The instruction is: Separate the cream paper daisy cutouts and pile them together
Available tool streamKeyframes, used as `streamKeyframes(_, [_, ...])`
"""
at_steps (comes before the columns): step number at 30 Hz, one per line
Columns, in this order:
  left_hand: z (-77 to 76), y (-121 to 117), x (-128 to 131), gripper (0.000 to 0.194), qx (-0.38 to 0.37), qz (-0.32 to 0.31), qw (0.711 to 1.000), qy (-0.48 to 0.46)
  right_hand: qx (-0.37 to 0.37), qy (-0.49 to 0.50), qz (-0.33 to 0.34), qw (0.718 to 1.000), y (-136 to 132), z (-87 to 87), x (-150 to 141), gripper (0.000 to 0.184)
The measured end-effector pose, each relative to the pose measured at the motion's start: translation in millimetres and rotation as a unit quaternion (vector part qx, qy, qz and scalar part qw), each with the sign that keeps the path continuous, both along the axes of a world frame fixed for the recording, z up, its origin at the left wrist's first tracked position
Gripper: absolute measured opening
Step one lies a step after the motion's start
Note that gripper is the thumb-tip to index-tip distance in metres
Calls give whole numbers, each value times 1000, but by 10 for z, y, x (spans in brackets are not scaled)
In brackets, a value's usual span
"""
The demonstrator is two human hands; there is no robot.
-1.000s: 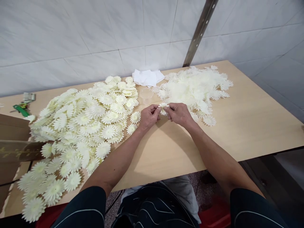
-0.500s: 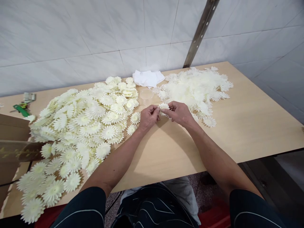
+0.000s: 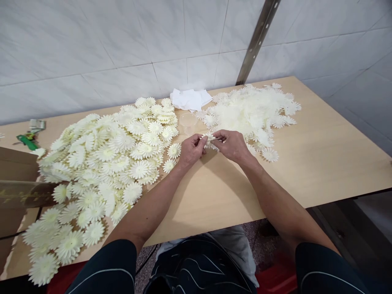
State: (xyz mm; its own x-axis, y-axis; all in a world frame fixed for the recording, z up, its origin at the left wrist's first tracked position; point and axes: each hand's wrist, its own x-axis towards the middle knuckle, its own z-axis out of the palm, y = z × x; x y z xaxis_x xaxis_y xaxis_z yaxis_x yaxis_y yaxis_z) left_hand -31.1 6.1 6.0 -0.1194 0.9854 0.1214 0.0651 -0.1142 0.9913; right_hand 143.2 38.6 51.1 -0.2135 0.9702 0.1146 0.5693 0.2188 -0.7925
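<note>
Between my two hands is a pale cream artificial flower (image 3: 208,139) with many narrow petals, held just above the table. My left hand (image 3: 192,151) pinches its left side between thumb and fingers. From the right, my right hand (image 3: 230,143) closes thumb and fingertips on its other edge. My fingers cover part of the petals. To the left spreads a large heap of cream-yellow artificial flowers (image 3: 122,143). Behind and to the right of my right hand lies a pile of whiter flower pieces (image 3: 254,110).
A clear round dish (image 3: 188,119) and folded white paper (image 3: 191,99) sit behind my hands. A green-handled tool (image 3: 29,141) lies at far left, near a cardboard box (image 3: 18,167). The wooden table (image 3: 321,151) meets a tiled wall (image 3: 122,36).
The fingertips of my right hand have shifted slightly left over the flower, covering more of it. My left hand stays nearly still, and the view has tilted very slightly.
</note>
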Motion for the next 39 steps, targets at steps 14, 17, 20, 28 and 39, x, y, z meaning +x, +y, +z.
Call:
streamKeyframes(14, [-16,19,18,44,-29,62,997,-24,-42,58,-35,997,16,137,138,44])
streamKeyframes(17, [-23,17,9,41,-22,67,998,-7,-54,51,-14,997,-18,197,160,44])
streamKeyframes(20, [-29,18,-2,38,-10,68,998,17,-56,64,-25,996,-27,196,157,42])
streamKeyframes(28, [-3,-3,-26,45,-5,47,998,36,30,234,-110,966,360,119,208,58])
streamKeyframes(39, [-88,56,24,30,10,63,998,-24,16,49,-25,998,49,14,38,47])
